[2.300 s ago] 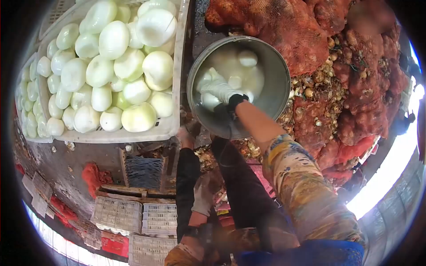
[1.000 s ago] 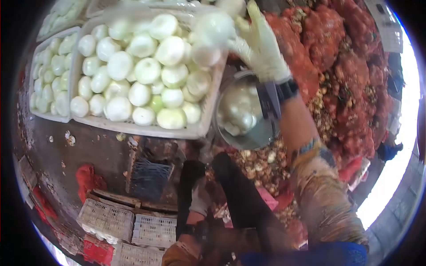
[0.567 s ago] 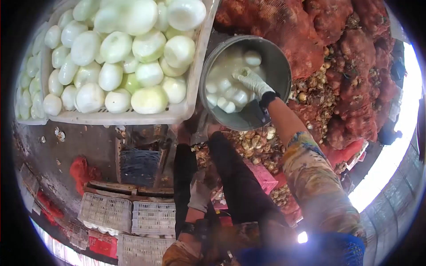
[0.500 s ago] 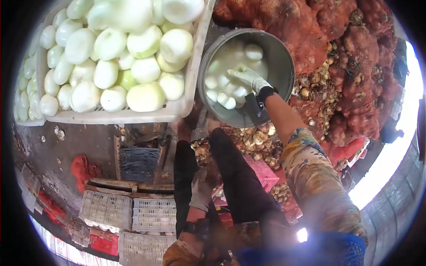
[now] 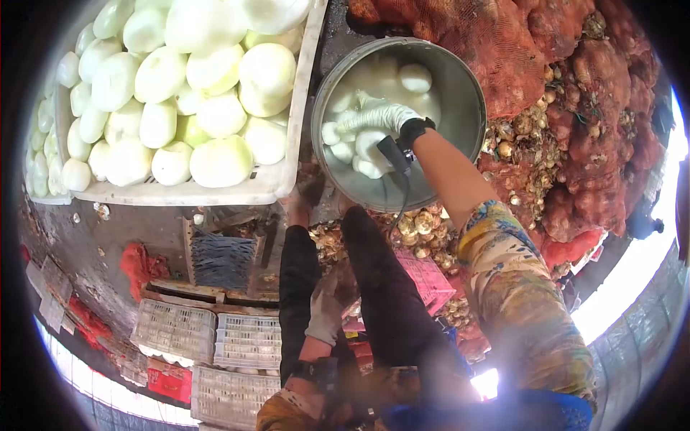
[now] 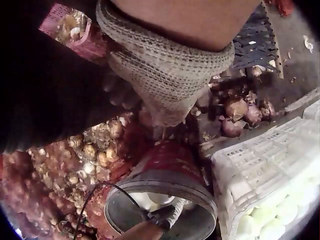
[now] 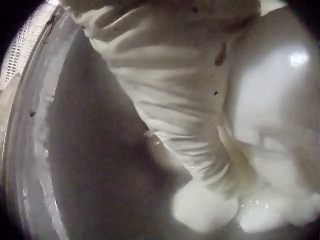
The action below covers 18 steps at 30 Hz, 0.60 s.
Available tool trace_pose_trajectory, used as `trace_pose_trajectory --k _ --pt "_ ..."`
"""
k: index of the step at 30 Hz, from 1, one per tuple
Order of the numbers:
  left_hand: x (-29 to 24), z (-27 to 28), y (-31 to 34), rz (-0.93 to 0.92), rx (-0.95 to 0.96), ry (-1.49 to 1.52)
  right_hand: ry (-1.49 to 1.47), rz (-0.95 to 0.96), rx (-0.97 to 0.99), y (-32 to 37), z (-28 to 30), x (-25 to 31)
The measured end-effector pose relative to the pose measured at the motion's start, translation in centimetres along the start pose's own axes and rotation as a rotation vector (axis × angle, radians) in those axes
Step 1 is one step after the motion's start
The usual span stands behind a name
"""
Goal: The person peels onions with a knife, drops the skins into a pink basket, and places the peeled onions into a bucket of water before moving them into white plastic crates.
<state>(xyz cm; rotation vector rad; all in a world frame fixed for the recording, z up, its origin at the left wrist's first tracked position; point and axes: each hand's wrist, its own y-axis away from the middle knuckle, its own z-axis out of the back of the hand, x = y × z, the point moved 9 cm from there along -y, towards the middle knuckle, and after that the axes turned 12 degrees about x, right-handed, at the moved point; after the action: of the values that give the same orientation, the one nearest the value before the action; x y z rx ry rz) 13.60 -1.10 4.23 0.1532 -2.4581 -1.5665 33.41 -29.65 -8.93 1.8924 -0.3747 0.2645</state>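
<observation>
My right hand, in a whitish glove, reaches down into a grey-walled bucket of cloudy water. Peeled white onions float and lie around it. In the right wrist view the wrinkled glove runs down to a peeled onion and others at the waterline. The fingers are sunk among them, so I cannot tell whether they hold one. My left hand, in a knitted glove, rests low between the dark-trousered legs, its fingers loosely bent, holding nothing.
Left of the bucket stands a white crate heaped with peeled onions. Red mesh sacks of onions and loose skins crowd the right side. A pink basket, stacked crates and a woven-seat stool are lower down.
The right hand was in the bucket, rose over the crate with an onion, then returned to the bucket without it and moved left and deeper among the onions. The left hand stayed put.
</observation>
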Motion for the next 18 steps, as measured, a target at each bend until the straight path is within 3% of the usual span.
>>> trace_pose_trajectory --k 2,4,5,6,8,10,13,15,17,18 --pt "0.5 0.5 -0.3 0.022 -0.010 0.040 -0.074 -0.071 -0.133 -2.7 2.5 -1.7" --pt "2.7 2.8 -0.9 0.061 0.037 0.168 0.101 -0.106 -0.072 -5.7 3.4 -2.6" --pt "3.4 3.7 -1.0 0.054 0.018 0.170 0.086 -0.167 -0.131 -6.8 4.0 -3.5" --pt "3.8 4.1 -1.0 0.046 0.003 0.170 0.121 0.010 -0.108 -8.1 4.6 -3.5" --pt "3.8 4.5 -0.9 0.020 -0.024 0.120 0.197 0.033 0.049 -8.7 4.3 -4.0" --pt "3.3 4.2 -1.2 -0.027 -0.037 0.025 0.162 -0.060 0.082 -5.7 2.6 -2.0" --pt "3.3 4.4 -1.5 -0.022 -0.015 0.030 -0.431 -0.133 0.146 -4.5 0.3 -3.8" --pt "1.9 2.8 -0.9 -0.049 -0.033 -0.099 -0.384 -0.153 0.083 -4.4 0.3 -3.3" --pt "1.7 2.4 -0.3 -0.032 -0.032 -0.042 -0.348 -0.179 0.022 -3.9 -0.2 -3.1" --pt "2.2 2.7 -0.4 -0.007 -0.015 0.082 -0.565 -0.057 0.052 -2.9 -0.8 -2.6"
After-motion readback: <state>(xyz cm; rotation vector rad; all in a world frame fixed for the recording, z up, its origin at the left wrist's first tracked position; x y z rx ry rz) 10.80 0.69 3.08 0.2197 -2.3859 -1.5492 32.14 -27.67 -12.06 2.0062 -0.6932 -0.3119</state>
